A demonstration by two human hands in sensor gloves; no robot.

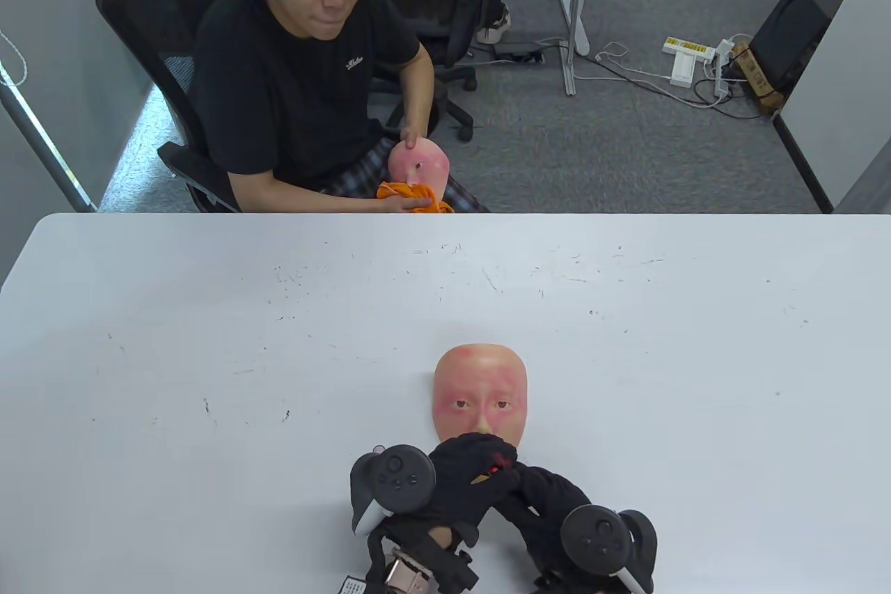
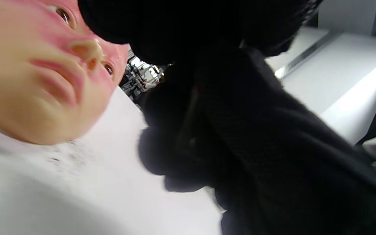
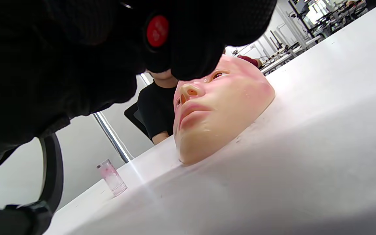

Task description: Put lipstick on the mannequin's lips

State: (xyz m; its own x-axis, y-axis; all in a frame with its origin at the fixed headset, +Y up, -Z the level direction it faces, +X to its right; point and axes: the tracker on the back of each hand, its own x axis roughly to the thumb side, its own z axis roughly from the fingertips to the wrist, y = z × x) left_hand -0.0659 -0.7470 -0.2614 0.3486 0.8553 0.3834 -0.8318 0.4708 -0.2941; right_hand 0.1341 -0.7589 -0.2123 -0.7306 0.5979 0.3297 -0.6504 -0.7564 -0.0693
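While both gloved hands crowd over the lower part of the mannequin face point(image 1: 479, 393), we judge the job barely begun: the lips point(image 3: 193, 112) in both wrist views look pale pink, much like the cheeks, with no fresh, saturated colour that we can make out. A red disc, likely the lipstick point(image 3: 157, 31), sits pinched in the curled fingers of the right hand point(image 1: 536, 489); from above we see only a red speck and a small yellowish bit between the two hands. The left hand point(image 1: 466, 472) is curled in against the right one just near of the nose; whether it grips the lipstick or a cap, or nothing, we cannot tell. Still left: bring the tip down to the mouth and coat both lips. The face lies flat on its back on the white table point(image 1: 209, 315), near edge, slightly right of centre, chin towards us. It looks like glossy moulded skin-tone rubber with reddish blotches on cheeks and forehead. Far side, a seated person point(image 1: 299, 79) holds a second face point(image 1: 418, 166) and an orange cloth point(image 1: 411, 197).
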